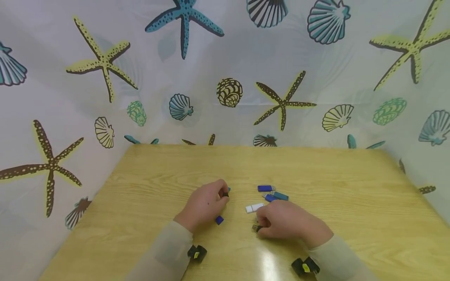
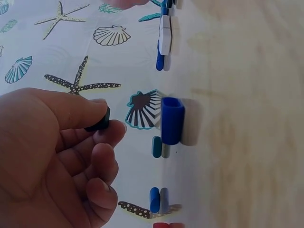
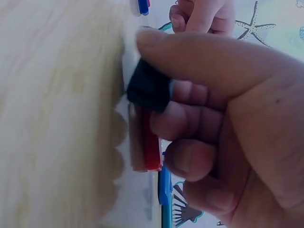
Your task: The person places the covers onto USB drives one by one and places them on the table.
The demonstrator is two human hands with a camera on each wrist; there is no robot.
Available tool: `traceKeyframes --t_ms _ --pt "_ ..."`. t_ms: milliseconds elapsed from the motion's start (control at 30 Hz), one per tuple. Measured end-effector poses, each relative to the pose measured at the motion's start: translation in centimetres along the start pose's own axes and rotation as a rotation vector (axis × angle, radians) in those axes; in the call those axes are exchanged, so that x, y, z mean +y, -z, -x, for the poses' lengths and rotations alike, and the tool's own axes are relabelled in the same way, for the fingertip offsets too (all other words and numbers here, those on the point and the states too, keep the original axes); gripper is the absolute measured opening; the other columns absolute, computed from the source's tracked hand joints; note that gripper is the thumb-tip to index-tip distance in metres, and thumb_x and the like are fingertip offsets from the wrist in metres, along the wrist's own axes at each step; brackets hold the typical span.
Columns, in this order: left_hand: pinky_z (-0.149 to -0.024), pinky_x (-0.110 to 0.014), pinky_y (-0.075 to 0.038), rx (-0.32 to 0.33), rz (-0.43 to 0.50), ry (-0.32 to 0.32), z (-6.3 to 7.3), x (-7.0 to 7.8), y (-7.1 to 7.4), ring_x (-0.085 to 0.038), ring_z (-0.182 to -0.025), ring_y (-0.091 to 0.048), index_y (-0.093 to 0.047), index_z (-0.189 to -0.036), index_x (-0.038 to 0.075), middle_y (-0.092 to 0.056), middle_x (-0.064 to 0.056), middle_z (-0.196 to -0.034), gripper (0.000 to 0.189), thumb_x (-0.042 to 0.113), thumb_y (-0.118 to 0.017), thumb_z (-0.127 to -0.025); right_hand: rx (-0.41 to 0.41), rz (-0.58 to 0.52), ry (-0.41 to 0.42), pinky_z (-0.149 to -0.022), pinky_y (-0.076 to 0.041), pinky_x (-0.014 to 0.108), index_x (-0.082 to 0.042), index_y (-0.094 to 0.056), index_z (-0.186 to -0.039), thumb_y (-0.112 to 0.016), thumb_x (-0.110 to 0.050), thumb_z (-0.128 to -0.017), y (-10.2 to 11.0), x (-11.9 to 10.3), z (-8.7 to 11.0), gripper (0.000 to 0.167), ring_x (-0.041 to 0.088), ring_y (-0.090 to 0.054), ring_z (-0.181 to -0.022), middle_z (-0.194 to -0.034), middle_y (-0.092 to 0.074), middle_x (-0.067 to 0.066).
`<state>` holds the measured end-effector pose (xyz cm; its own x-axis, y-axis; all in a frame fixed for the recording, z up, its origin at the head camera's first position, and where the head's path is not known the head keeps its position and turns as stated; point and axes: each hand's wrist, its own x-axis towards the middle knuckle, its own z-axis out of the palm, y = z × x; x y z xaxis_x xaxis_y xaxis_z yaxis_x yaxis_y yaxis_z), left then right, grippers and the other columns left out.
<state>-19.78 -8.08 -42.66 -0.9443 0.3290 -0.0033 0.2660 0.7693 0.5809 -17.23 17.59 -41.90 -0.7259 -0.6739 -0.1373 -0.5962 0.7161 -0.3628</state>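
My left hand (image 1: 207,203) pinches a small black cap (image 2: 100,119) between thumb and forefinger, above the table. A blue cap (image 1: 219,220) stands on the wood beside it, its hollow end showing in the left wrist view. On the right, my right hand (image 1: 284,220) pinches a black USB stick (image 3: 151,85) near the table. Its metal plug (image 1: 254,227) points left, toward the other hand. A white USB stick (image 1: 254,208) lies just beyond the right fingertips. The right wrist view shows a red USB stick (image 3: 152,147) behind the fingers; the hand covers it in the head view.
Past the right hand lie two blue USB sticks (image 1: 265,188) and a teal one (image 1: 280,195). More caps, teal (image 2: 156,147), blue (image 2: 155,199) and red (image 2: 166,225), are near the left hand. A shell-and-starfish cloth (image 1: 225,125) hangs behind the wooden table (image 1: 161,164).
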Motion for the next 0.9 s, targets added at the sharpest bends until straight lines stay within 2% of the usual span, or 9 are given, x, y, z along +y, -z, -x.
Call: traceKeyframes --t_ms 267,467,667,900 --pt "-0.063 -0.032 -0.048 -0.024 0.029 -0.05 0.37 0.1 -0.23 -0.012 -0.068 -0.056 -0.061 -0.105 0.024 -0.06 0.012 -0.085 0.006 0.025 -0.064 -0.1 0.128 0.007 0.015 -0.055 -0.038 0.026 -0.029 -0.05 -0.079 -0.073 -0.037 -0.092 -0.41 0.03 -0.23 0.027 0.001 -0.044 -0.058 -0.064 -0.045 -0.016" --pt "-0.064 -0.031 -0.049 -0.037 0.052 -0.08 0.52 0.16 -0.33 -0.01 -0.071 -0.057 -0.063 -0.108 0.023 -0.062 0.015 -0.087 0.008 0.025 -0.065 -0.1 0.224 -0.008 0.036 -0.06 -0.042 0.026 -0.031 -0.053 -0.087 -0.072 -0.035 -0.095 -0.36 -0.08 -0.48 0.021 0.001 -0.048 -0.064 -0.072 -0.05 -0.019" --pt "-0.074 -0.032 -0.049 -0.061 0.077 -0.129 0.58 0.49 -0.41 -0.009 -0.083 -0.058 -0.069 -0.116 0.021 -0.063 0.018 -0.099 0.016 0.024 -0.064 -0.101 0.279 -0.014 0.018 -0.065 -0.045 0.027 -0.029 -0.058 -0.095 -0.07 -0.031 -0.097 -0.12 -0.15 -0.49 0.013 0.002 -0.051 -0.069 -0.078 -0.052 -0.019" --pt "-0.076 -0.031 -0.049 -0.077 0.09 -0.17 0.45 1.01 -0.25 -0.007 -0.086 -0.057 -0.071 -0.119 0.022 -0.064 0.017 -0.108 0.02 0.026 -0.063 -0.102 0.323 -0.039 -0.014 -0.065 -0.046 0.027 -0.028 -0.059 -0.098 -0.069 -0.029 -0.098 -0.21 0.15 -0.58 0.01 0.0 -0.052 -0.068 -0.079 -0.054 -0.02"
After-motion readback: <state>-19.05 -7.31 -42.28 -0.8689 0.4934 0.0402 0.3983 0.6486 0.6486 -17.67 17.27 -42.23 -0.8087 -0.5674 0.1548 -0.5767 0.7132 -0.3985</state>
